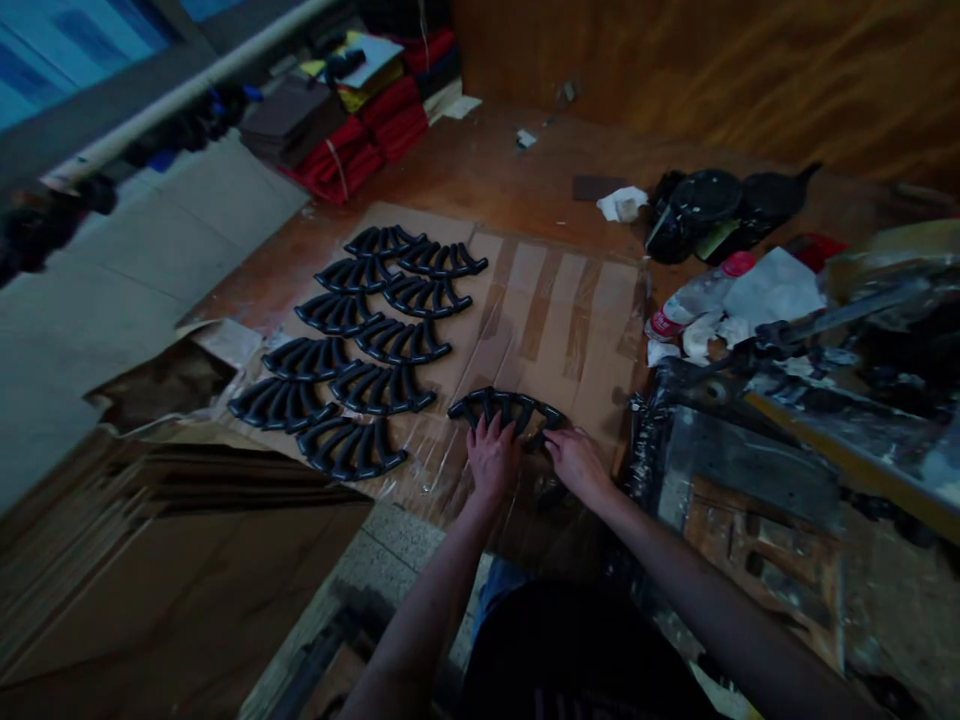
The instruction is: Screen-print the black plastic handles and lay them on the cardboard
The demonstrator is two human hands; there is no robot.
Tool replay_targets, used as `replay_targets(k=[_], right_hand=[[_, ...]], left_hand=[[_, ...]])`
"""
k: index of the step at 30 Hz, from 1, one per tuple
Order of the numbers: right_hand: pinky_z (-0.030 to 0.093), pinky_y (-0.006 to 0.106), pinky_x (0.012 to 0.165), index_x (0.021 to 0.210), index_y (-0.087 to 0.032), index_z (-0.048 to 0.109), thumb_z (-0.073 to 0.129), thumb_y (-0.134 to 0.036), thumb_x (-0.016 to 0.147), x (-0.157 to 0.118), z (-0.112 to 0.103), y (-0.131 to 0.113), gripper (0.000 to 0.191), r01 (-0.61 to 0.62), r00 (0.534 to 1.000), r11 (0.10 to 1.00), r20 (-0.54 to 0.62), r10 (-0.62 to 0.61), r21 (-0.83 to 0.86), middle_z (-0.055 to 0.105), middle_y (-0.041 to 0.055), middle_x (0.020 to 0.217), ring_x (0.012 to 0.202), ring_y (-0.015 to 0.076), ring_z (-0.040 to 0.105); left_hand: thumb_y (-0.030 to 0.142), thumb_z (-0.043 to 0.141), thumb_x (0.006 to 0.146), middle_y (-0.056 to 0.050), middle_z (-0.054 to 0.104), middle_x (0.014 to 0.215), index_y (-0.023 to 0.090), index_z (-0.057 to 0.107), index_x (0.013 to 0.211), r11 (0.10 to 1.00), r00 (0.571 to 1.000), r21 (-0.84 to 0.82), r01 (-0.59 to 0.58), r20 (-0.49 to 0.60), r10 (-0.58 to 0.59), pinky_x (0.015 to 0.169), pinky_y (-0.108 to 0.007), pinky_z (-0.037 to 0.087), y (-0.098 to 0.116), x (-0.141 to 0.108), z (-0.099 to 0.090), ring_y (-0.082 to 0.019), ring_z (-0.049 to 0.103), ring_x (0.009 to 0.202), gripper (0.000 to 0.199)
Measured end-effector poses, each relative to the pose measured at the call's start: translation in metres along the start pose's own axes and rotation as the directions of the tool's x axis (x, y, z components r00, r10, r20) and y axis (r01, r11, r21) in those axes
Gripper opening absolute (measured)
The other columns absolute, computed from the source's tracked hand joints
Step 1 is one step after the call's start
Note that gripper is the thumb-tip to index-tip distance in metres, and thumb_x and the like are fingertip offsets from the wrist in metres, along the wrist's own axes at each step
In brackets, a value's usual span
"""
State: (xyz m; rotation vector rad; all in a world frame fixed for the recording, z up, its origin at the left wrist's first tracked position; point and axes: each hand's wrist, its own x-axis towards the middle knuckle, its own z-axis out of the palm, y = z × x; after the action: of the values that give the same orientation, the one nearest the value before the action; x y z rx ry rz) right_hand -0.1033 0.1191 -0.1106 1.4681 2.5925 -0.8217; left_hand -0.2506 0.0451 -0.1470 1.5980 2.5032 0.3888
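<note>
On the near side of the cardboard (613, 345), a black part (506, 397), set crosswise ahead, is being touched by the loosely spread left hand (493, 460) and, at its right end, the half-closed right hand (582, 464); grip cannot be told.

Glossy fan-shaped pieces (517, 397), matt brown cardboard (526, 272).

There are eleven black ribbed pieces (399, 343) and one pink-capped bottle (699, 298)
</note>
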Motion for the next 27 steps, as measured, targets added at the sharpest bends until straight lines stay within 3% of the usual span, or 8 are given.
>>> replay_targets(k=[6, 11, 17, 19, 22, 27], right_hand=[[0.04, 0.032, 0.102, 0.119, -0.018, 0.069, 0.05, -0.026, 0.093, 0.007, -0.005, -0.012, 0.033, -0.001, 0.999, 0.998, 0.04, -0.001, 0.068, 0.07, 0.0076, 0.118, 0.11, 0.0214, 0.062], [0.044, 0.032, 0.099, 0.125, -0.016, 0.064, 0.053, -0.025, 0.092, 0.002, -0.003, -0.015, 0.036, 0.014, 0.997, 0.992, 0.076, -0.024, 0.127, 0.069, 0.0091, 0.119, 0.111, 0.0218, 0.062], [0.049, 0.034, 0.091, 0.111, -0.027, 0.072, 0.047, -0.03, 0.095, 0.005, -0.013, 0.009, 0.03, -0.025, 1.0, 0.997, 0.009, 0.024, 0.079, 0.073, 0.0048, 0.107, 0.102, 0.021, 0.065], [0.047, 0.037, 0.094, 0.112, -0.024, 0.071, 0.045, -0.029, 0.095, 0.014, -0.01, 0.023, 0.032, -0.01, 0.999, 1.0, -0.039, 0.011, 0.013, 0.071, 0.0067, 0.112, 0.108, 0.023, 0.062], [0.041, 0.044, 0.104, 0.127, -0.019, 0.063, 0.05, -0.025, 0.091, 0.032, 0.002, 0.04, 0.039, 0.032, 0.996, 0.997, -0.082, -0.038, -0.071, 0.057, 0.0108, 0.137, 0.129, 0.0276, 0.048], [0.036, 0.05, 0.11, 0.143, -0.015, 0.048, 0.053, -0.023, 0.086, 0.044, 0.018, 0.048, 0.057, -0.002, 0.999, 0.993, 0.041, 0.007, -0.117, 0.039, 0.0125, 0.151, 0.143, 0.0333, 0.029]], left_hand=[[0.049, 0.055, 0.087, -0.011, 0.053, 0.142, 0.02, 0.065, 0.122, 0.998, 0.998, 0.022, -0.066, -0.011, 0.066, 0.11, -0.057, 0.032, 0.002, -0.005, 0.006, -0.036, 0.039, 0.136, 0.046], [0.041, 0.063, 0.082, -0.011, 0.051, 0.144, 0.022, 0.062, 0.126, 0.998, 0.997, 0.031, -0.061, 0.049, 0.06, 0.111, -0.057, 0.03, 0.0, -0.006, 0.006, -0.036, 0.036, 0.139, 0.047], [0.05, 0.06, 0.084, -0.009, 0.05, 0.145, 0.023, 0.062, 0.127, 0.998, 0.998, 0.032, -0.062, 0.029, 0.061, 0.111, -0.055, 0.031, -0.008, 0.012, -0.007, -0.036, 0.036, 0.138, 0.051], [0.05, 0.061, 0.083, -0.009, 0.051, 0.144, 0.024, 0.063, 0.126, 0.996, 0.997, 0.043, -0.073, 0.006, 0.073, 0.111, -0.055, 0.032, -0.01, 0.036, -0.016, -0.036, 0.038, 0.137, 0.05], [0.05, 0.062, 0.082, -0.008, 0.053, 0.142, 0.026, 0.063, 0.125, 0.991, 0.991, 0.048, -0.128, -0.026, 0.129, 0.109, -0.052, 0.035, -0.008, 0.091, -0.03, -0.035, 0.041, 0.135, 0.049], [0.053, 0.063, 0.081, -0.008, 0.054, 0.141, 0.026, 0.064, 0.124, 0.957, 0.956, 0.02, -0.289, -0.048, 0.29, 0.108, -0.05, 0.035, 0.01, 0.213, -0.035, -0.034, 0.039, 0.135, 0.051]])
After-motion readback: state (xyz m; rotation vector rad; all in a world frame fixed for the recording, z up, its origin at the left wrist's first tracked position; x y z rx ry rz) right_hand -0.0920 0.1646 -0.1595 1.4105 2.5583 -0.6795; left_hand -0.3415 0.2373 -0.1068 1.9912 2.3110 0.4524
